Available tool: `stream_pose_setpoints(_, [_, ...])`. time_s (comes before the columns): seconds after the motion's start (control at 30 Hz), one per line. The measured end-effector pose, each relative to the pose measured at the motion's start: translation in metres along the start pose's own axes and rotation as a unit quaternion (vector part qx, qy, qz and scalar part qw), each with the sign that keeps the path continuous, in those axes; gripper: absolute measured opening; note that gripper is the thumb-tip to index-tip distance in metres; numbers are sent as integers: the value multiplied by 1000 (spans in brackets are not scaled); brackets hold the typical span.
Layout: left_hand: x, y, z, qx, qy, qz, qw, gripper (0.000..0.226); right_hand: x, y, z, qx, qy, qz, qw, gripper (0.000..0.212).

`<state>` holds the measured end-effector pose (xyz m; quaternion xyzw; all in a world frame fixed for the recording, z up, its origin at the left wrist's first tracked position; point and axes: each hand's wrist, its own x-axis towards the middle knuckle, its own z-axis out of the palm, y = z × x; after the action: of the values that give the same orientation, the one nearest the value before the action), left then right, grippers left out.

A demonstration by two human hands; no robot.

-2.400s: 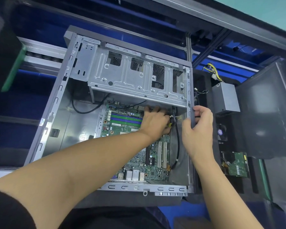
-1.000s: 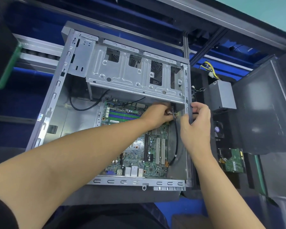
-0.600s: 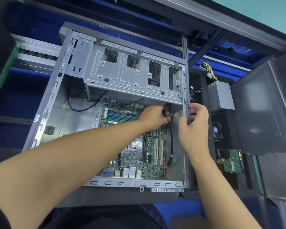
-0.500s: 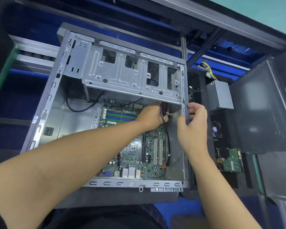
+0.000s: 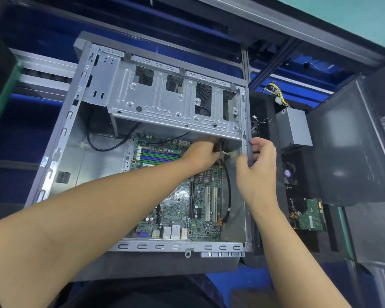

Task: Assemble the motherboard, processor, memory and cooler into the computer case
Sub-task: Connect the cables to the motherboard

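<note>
The open grey computer case (image 5: 60, 152) lies on its side with the green motherboard (image 5: 178, 210) mounted in its floor. Purple and green memory slots (image 5: 158, 155) run across the board's upper part. My left hand (image 5: 203, 155) reaches under the drive cage (image 5: 171, 107) and pinches a black cable (image 5: 229, 187) near its white connector (image 5: 228, 154). My right hand (image 5: 256, 165) grips the case's right edge rail, thumb inside and fingers curled over the outside. No cooler sits on the board.
A grey power supply (image 5: 296, 127) with yellow wires stands right of the case. Below it lie a small fan (image 5: 288, 174) and a hard drive (image 5: 309, 216) with its green board up. A dark side panel (image 5: 351, 152) leans at the far right.
My left hand has lifted the black cable's connector end up under the drive cage. My right hand stays on the case's right rail. The view has shifted slightly.
</note>
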<state>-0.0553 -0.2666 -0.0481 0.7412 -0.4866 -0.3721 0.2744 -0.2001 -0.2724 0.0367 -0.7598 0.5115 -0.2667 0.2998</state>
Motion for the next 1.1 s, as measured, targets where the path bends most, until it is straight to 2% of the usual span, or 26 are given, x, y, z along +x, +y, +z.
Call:
stream_pose_setpoints(0.13, [0, -1, -1, -22, -42, 31, 998, 19, 0, -1, 0, 1, 2, 0, 1000, 28])
stream_pose_setpoints(0.27, [-2, 0, 0, 45, -25, 71, 996, 32, 0, -3, -1, 9, 3, 4, 1000, 28])
stream_pose_setpoints(0.4, [-4, 0, 5, 92, 3, 85, 992, 35, -1, -5, -1, 5, 4, 1, 1000, 28])
stream_pose_setpoints(0.5, [-5, 1, 6, 110, 12, 90, 990, 30, -1, -5, -1, 1, 6, -1, 1000, 28])
stream_pose_setpoints(0.9, [-7, 9, 6, 147, 3, 93, 985, 41, 0, -4, 0, 3, 5, 1, 1000, 28])
stream_pose_setpoints(1.03, [-7, 8, 11, 176, 19, 98, 979, 32, 0, -5, 0, 3, 6, 2, 1000, 29])
stream_pose_setpoints(1.1, [-7, 6, 12, 165, 19, 98, 981, 36, 0, -5, 0, 5, 5, 5, 1000, 29])
